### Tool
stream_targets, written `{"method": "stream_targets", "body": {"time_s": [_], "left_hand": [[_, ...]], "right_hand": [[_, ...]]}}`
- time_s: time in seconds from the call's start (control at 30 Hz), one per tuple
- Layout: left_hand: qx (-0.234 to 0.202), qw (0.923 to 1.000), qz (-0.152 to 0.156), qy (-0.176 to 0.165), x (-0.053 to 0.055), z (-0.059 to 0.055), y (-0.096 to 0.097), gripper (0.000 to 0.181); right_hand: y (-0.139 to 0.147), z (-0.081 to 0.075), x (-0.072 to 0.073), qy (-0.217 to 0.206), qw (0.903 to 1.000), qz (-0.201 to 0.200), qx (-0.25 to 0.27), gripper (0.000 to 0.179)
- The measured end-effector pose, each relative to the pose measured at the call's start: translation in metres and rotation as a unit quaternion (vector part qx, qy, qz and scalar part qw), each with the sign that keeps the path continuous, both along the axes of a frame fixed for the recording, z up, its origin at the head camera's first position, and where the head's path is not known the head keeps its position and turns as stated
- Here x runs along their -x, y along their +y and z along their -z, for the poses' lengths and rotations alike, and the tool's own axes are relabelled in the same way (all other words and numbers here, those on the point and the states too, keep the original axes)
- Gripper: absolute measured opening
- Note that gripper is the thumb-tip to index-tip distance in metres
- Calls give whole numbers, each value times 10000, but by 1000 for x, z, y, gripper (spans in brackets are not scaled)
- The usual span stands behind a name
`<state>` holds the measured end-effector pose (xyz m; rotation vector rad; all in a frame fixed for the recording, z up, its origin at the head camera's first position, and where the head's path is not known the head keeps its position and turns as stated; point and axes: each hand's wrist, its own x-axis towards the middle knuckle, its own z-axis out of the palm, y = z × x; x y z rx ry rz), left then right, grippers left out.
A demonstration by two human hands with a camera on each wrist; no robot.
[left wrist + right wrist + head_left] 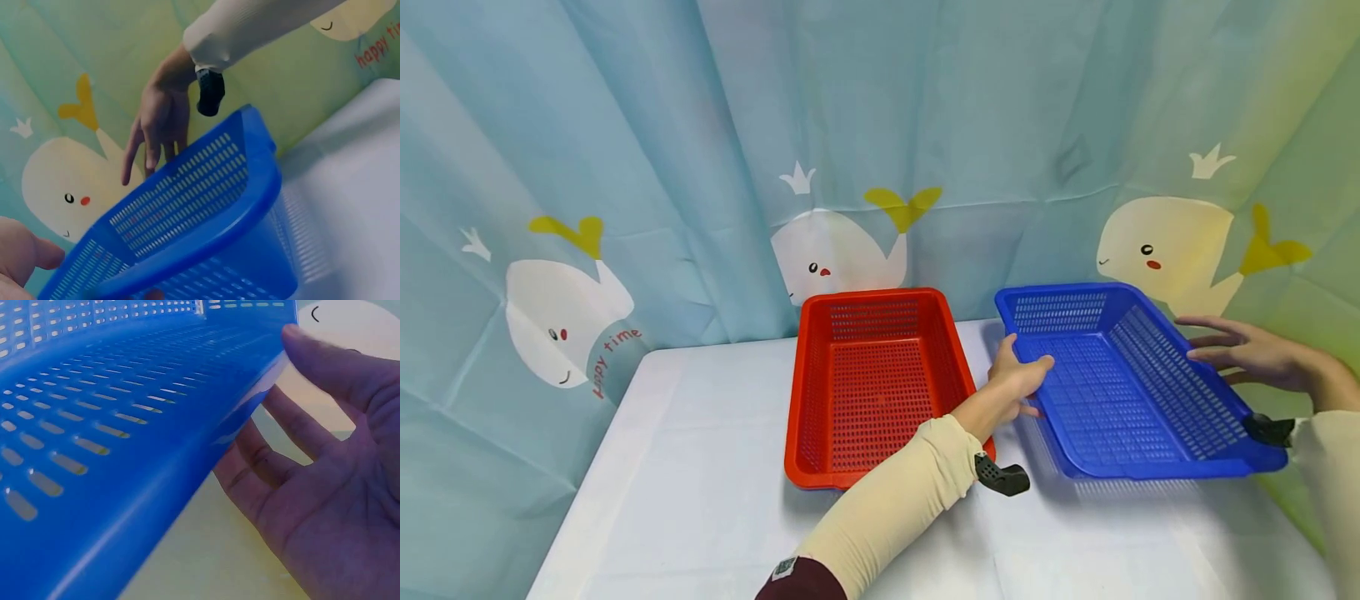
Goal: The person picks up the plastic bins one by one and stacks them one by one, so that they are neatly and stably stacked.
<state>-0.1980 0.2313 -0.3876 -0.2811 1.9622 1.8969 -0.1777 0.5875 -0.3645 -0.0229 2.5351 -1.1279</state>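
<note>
A blue plastic basket (pixel 1097 392) with slotted walls is tilted over the right part of the white table, its shadow below it. My left hand (pixel 1018 379) grips its left rim, thumb over the edge and other fingers outside. In the left wrist view, part of that left hand (pixel 22 259) shows at the lower left corner. At the opposite long side, my right hand (pixel 1258 354) has its fingers spread and loosely extended. The right wrist view has the right thumb (pixel 312 353) at the basket's rim and the other fingers behind the wall.
A red plastic basket (pixel 880 392) stands on the white table (pixel 692 483), left of the blue one; my left forearm crosses over its near right corner. A whale-printed curtain (pixel 715 167) hangs behind the table and along the right side.
</note>
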Motion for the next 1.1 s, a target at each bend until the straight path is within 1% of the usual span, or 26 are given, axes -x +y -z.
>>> {"method": "stream_targets", "body": {"time_s": [0.1,0.3,0.4,0.53,0.73,0.9,1.1], "left_hand": [[2,10000,-12,11,1,1,0,66],[-21,10000,-29,87,1,1,-3,73],[-98,9999,-14,86,1,1,-4,79],[-118,9999,-40,118,2,1,-4,83],[-81,9998,-68,154,2,2,-4,84],[-27,9998,-76,162,2,4,-4,83],[3,9998,-37,178,1,5,-3,84]], "right_hand": [[3,2,1,-22,10000,20,87,52],[6,5,4,5,9999,16,161,47],[8,5,4,36,9997,-28,228,47],[8,7,5,54,9996,50,262,47],[6,9,6,76,9998,163,131,49],[5,11,5,67,9997,212,96,51],[4,11,3,59,9996,268,86,52]]}}
